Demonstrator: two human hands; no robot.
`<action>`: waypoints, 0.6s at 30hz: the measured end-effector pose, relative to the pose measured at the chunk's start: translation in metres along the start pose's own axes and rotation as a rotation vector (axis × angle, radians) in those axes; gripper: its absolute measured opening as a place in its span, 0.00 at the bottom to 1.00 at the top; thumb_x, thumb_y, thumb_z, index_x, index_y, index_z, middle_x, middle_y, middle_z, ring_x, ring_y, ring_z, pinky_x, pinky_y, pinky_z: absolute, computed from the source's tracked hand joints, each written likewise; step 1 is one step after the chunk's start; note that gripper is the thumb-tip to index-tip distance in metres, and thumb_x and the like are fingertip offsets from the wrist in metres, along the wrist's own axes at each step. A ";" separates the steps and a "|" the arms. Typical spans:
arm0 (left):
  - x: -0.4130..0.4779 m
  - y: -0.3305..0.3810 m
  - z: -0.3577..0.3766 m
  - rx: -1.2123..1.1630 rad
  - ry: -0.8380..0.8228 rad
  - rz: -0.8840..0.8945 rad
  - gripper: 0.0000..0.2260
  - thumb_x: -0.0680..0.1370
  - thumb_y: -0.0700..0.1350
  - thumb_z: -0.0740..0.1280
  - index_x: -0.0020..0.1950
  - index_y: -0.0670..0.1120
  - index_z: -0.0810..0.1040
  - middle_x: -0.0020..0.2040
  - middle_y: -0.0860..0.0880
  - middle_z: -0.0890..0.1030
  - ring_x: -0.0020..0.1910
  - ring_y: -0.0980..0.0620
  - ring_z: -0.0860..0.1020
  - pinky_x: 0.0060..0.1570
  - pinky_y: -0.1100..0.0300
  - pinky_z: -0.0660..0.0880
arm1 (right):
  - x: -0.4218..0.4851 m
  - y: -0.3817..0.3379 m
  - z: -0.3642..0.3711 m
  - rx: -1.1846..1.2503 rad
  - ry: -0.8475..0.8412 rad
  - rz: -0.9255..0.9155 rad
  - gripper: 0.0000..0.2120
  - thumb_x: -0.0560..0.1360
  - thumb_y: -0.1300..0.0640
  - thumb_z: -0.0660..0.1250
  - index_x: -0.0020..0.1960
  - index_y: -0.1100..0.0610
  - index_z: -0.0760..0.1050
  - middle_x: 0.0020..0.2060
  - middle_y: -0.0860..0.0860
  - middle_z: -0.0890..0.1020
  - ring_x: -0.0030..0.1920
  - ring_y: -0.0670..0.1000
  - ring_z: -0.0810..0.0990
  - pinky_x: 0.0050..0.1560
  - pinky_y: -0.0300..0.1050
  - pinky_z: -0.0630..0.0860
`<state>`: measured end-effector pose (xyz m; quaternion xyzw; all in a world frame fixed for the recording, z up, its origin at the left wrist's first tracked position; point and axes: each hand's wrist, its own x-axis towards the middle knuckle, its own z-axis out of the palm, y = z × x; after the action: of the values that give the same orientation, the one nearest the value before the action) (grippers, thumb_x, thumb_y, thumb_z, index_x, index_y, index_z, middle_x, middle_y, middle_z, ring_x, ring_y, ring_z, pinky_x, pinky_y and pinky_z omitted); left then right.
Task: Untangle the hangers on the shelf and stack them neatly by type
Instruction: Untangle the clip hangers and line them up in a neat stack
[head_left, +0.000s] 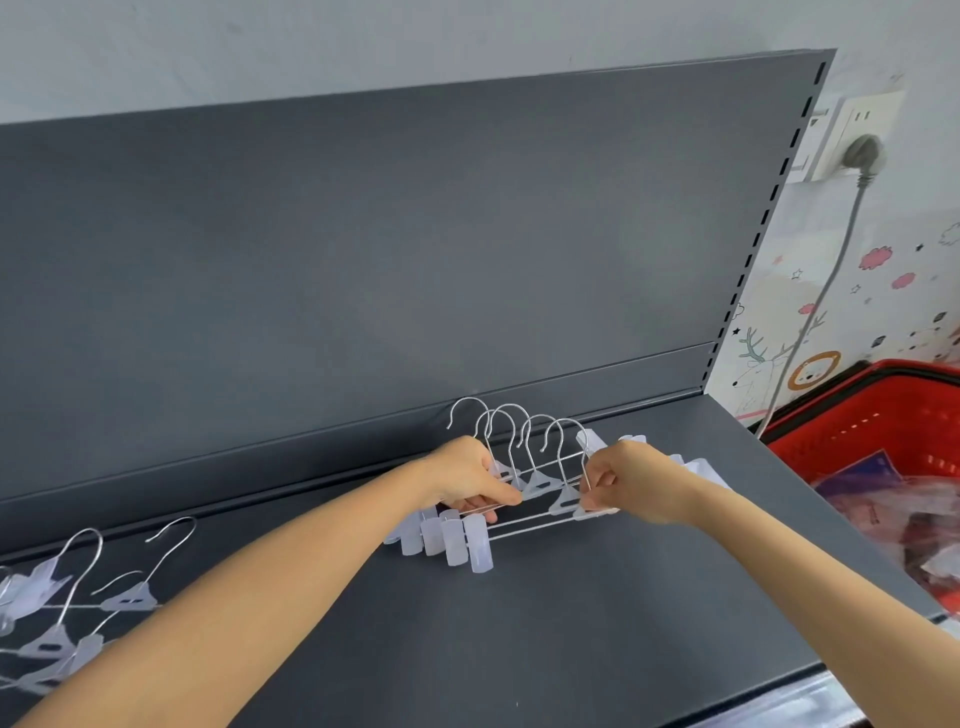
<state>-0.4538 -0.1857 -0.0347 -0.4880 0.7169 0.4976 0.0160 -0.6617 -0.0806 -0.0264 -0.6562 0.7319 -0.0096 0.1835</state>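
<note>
Left hand (465, 475), right hand (634, 483) each pinch stacked clip hangers (540, 486) on shelf (571, 623); loose hangers (52, 644) leftward.

No word, number or brand can be read anywhere in the frame; the wall sticker (893, 312) at the right edge carries only drawn figures, a deer, clouds and stars; the packets (857, 480) in the red basket (841, 421) at lower right perhaps bear print, too blurred to read.

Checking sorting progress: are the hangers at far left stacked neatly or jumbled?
Jumbled: the far-left hangers lie crossed at differing angles, hooks not aligned.
</note>
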 end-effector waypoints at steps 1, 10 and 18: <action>-0.001 0.001 0.001 -0.008 -0.015 -0.010 0.12 0.72 0.41 0.75 0.35 0.43 0.73 0.34 0.46 0.81 0.32 0.53 0.82 0.28 0.65 0.75 | -0.001 -0.001 0.001 0.033 -0.007 0.013 0.09 0.73 0.43 0.64 0.44 0.48 0.75 0.40 0.39 0.77 0.50 0.47 0.68 0.37 0.44 0.57; -0.004 0.011 0.011 0.048 -0.098 -0.045 0.14 0.71 0.44 0.76 0.32 0.44 0.73 0.31 0.48 0.80 0.32 0.53 0.80 0.32 0.64 0.78 | -0.019 -0.007 -0.012 0.309 -0.141 -0.018 0.08 0.69 0.57 0.68 0.36 0.61 0.76 0.30 0.48 0.80 0.28 0.45 0.71 0.30 0.35 0.67; 0.000 0.011 0.014 0.300 0.084 -0.018 0.21 0.68 0.54 0.76 0.31 0.44 0.68 0.33 0.46 0.74 0.32 0.49 0.73 0.32 0.59 0.72 | -0.020 -0.006 -0.002 0.248 -0.029 0.067 0.08 0.67 0.54 0.69 0.44 0.56 0.78 0.30 0.47 0.76 0.42 0.50 0.70 0.42 0.42 0.70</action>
<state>-0.4683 -0.1755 -0.0343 -0.5070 0.7788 0.3640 0.0633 -0.6549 -0.0624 -0.0179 -0.6038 0.7438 -0.0841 0.2740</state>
